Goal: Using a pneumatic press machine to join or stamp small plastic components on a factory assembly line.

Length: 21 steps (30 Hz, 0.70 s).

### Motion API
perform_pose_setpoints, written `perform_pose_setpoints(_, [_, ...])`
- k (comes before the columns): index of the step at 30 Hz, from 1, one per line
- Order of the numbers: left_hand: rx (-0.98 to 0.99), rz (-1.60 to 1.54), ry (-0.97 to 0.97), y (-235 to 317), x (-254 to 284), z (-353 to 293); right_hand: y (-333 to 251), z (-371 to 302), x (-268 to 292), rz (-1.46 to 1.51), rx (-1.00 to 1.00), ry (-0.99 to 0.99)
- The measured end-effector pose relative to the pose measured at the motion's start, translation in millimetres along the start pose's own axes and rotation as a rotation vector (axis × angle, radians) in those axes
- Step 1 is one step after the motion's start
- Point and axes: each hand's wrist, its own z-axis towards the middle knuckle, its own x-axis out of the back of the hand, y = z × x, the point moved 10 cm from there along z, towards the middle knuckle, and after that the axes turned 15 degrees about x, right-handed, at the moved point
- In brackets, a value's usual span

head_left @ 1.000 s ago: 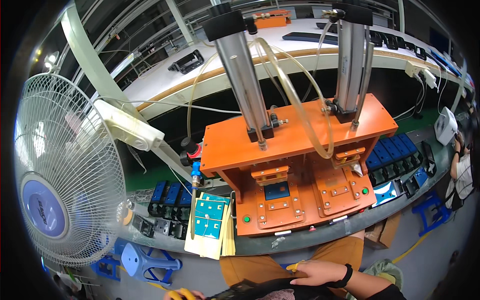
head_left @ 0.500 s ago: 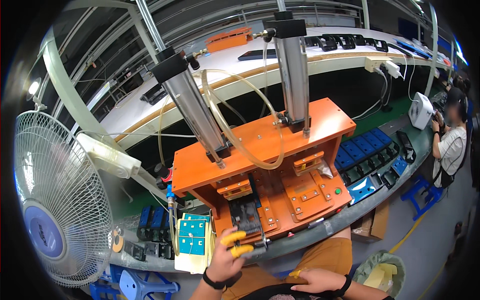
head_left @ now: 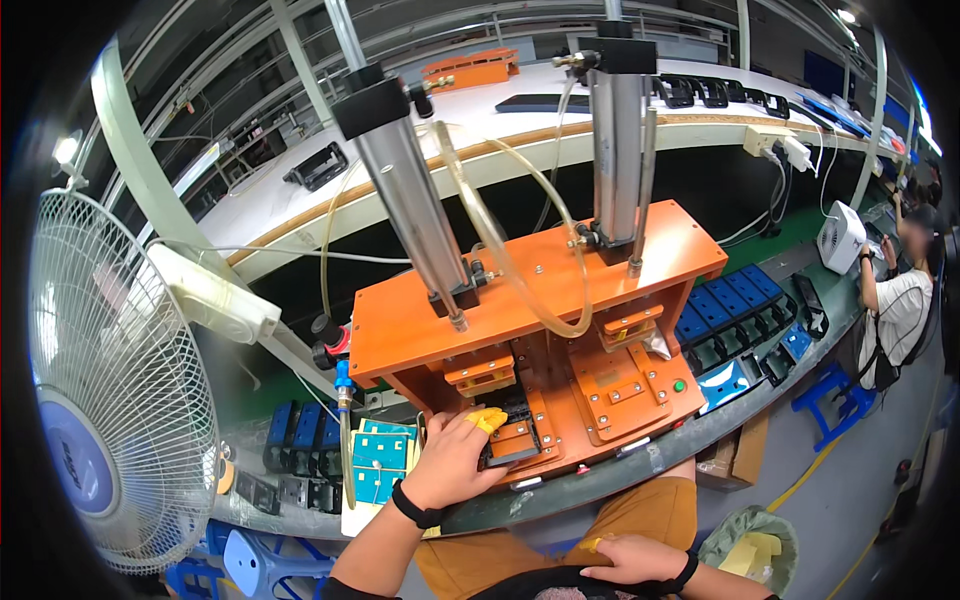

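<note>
Left hand on a black frame part at the orange press, right hand resting at the lap.
The left hand [head_left: 455,462] reaches over the press's left station, its yellow-covered fingers [head_left: 487,419] touching the black frame part [head_left: 518,411]; whether they close on it cannot be told. The part lies on the fixture, below the left clamp block [head_left: 478,372] of the orange press [head_left: 540,275], which stands on the dark bench [head_left: 610,474]. The right hand [head_left: 640,560] lies over the brown trousers [head_left: 648,510]; whether its fingers are open or closed cannot be told. Just left of the press lie teal panels [head_left: 381,452]; blue-topped black units [head_left: 733,300] line up on its right.
</note>
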Motion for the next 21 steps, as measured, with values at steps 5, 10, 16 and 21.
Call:
perform_pose_setpoints(5, [0.020, -0.128, 0.106, -6, 10, -17, -4, 22, 4, -0.017, 0.038, -0.030])
perform_pose_setpoints(10, [0.199, -0.187, 0.331, -63, -6, -104, -7, 32, 5, 0.000, 0.101, -0.042])
perform_pose_setpoints(16, [0.234, -0.152, 0.256, -74, -19, -127, 14, 70, -29, 0.033, 0.119, -0.202])
perform_pose_setpoints(21, [0.496, -0.130, 0.355, -154, -27, -178, -32, 149, -41, 0.091, 0.313, -0.135])
